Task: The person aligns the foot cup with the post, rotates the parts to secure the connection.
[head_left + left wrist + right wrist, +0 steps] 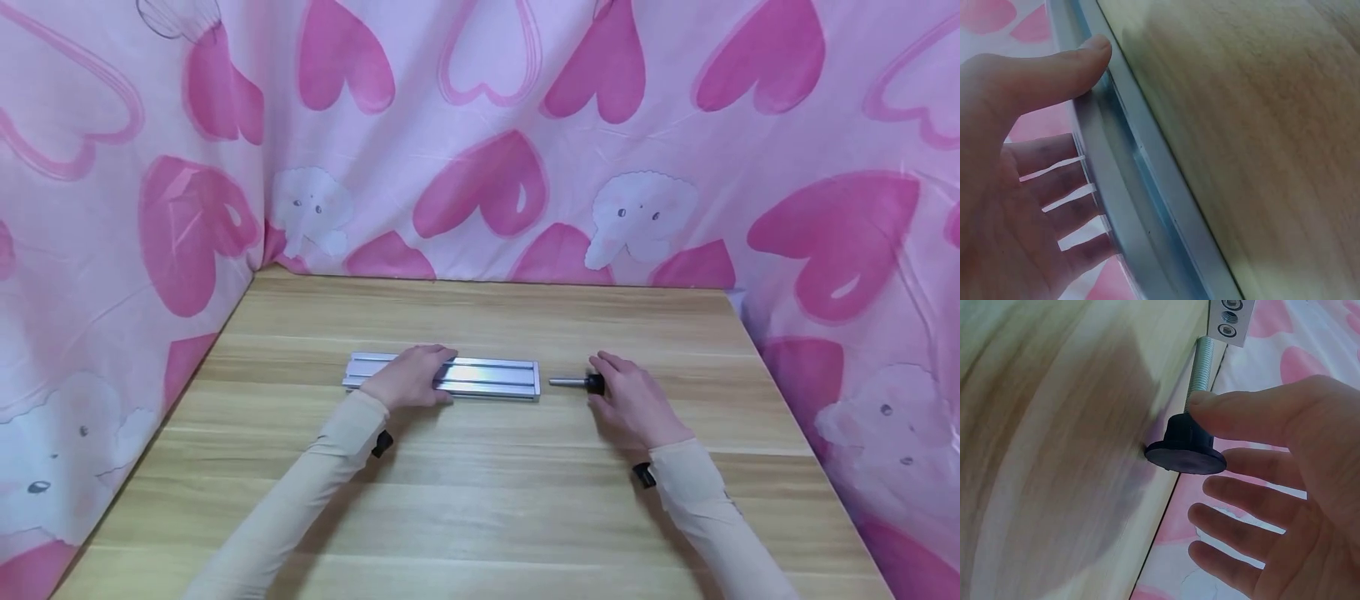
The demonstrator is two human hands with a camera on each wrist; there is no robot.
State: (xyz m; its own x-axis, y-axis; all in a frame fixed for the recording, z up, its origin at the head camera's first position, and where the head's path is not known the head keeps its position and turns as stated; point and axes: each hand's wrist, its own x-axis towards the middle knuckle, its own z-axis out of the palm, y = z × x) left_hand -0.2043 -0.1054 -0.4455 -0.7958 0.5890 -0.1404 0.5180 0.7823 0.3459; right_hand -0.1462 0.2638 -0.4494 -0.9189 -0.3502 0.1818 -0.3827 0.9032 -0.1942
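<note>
A silvery aluminium profile point(487, 377) with long grooves lies across the middle of the table. My left hand point(407, 377) grips it across its width, thumb on the near side and fingers over the far side, as the left wrist view shows. To its right, my right hand point(637, 402) pinches a levelling foot point(1186, 444) with a round black base and a threaded metal stud point(1202, 365). The stud points left at the profile's end plate point(1232, 322), which has a threaded hole between two screws. In the head view a small gap separates stud tip and plate.
The wood-grain table point(495, 508) reaches back to a pink heart-patterned curtain point(480, 183), which also hangs along the left and right sides. Black wrist straps point(382, 443) show at both sleeves.
</note>
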